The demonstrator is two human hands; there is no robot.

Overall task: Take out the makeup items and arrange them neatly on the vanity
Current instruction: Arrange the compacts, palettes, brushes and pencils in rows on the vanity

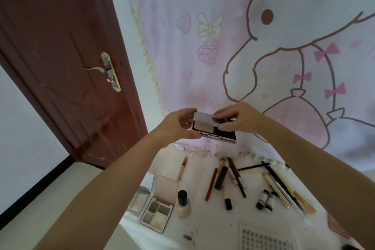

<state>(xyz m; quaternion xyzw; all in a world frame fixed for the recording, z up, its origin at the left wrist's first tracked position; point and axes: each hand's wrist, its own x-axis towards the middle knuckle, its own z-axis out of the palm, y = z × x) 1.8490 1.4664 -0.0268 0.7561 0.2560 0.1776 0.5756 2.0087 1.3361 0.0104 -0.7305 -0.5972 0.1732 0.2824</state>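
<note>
Aloft, both hands — left [178, 126], right [236, 119] — pinching one open compact [213, 130].

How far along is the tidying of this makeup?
Partly done. Many items are already out on the vanity: an open eyeshadow palette, a bottle, pencils. Both the left hand and right hand hold an open compact. The pencils lie scattered, so neat arranging remains.

pink case [337, 227]: cut by right arm | perforated tray [263, 238]: cropped at bottom edge
</note>
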